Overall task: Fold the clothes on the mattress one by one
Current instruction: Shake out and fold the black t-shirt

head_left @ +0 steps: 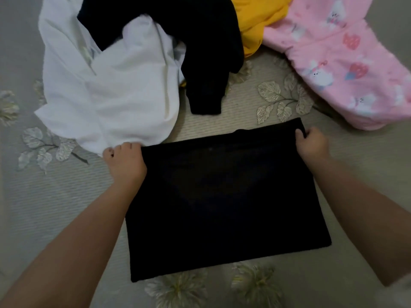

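Clothes spread over a leaf-patterned mattress [66, 207].
A flat black cloth [226, 196] lies nearest; beyond it white [111, 85], black [200, 52], yellow [258, 23] and pink [347, 63] garments.

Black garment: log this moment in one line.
black garment flat, part-folded | left hand grips far-left corner | right hand grips far-right corner | white, yellow, pink clothes unfolded

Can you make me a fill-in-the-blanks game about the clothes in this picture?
1. Both hands, the left hand and the right hand, grip the far corners of the flat garment, whose colour is ____.
2. The garment with bunnies and strawberries is ____ in colour.
3. The crumpled garment just beyond the left hand is ____.
4. Between the other dark garment and the bunny one peeks a ____ cloth.

Missing words: black; pink; white; yellow
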Tool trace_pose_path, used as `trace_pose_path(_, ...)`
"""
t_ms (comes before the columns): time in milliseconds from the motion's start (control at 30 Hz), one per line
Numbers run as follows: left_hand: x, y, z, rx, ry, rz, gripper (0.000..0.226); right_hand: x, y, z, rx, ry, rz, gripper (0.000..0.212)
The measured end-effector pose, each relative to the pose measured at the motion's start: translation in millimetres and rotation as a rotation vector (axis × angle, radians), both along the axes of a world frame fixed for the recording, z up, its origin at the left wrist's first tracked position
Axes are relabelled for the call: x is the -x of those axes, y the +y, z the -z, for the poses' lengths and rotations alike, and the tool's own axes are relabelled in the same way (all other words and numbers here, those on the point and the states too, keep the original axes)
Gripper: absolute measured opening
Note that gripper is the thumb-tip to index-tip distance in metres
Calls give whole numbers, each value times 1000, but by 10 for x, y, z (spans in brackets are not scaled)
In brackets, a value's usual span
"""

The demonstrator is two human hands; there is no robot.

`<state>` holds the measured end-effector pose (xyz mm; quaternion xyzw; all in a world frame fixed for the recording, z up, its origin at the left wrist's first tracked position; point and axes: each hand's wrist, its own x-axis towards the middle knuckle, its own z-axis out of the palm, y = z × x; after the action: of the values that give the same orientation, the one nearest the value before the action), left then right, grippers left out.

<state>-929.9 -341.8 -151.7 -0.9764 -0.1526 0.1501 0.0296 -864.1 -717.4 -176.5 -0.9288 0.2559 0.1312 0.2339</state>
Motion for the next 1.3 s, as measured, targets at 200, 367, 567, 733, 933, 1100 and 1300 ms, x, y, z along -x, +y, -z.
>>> trace_pose_path(200, 296, -32, 273, 107, -236, -41, 40, 42, 98, 90, 182, -24, 21, 36)
trace_pose_path(367, 811, -339, 214, 308, -305, -342, 62, 357, 320, -111, 271, -274, 69, 39)
trace_pose_path(567, 1817, -488, 128, 350, -201, -860, 53, 1442, 698, -93, 156, -64, -331, 42)
trace_pose_path(733, 2337, -558, 72, 380, -212, -972, 30, 2161, 479, -82, 177, 80, -530, 46)
trace_pose_path(933, 2550, -354, 97, 440, -236, -982, 29, 2383, 288, -39, 203, 142, -617, 50)
trace_pose_path(1100, 2734, -174, 81, 431, -97, -919, 30, 2361, 89, -55, 255, 98, -437, 50)
trace_pose_path(1300, 2796, -243, 76, 423, -118, -816, 29, 2411, -182, -191, 170, 91, 178, 34)
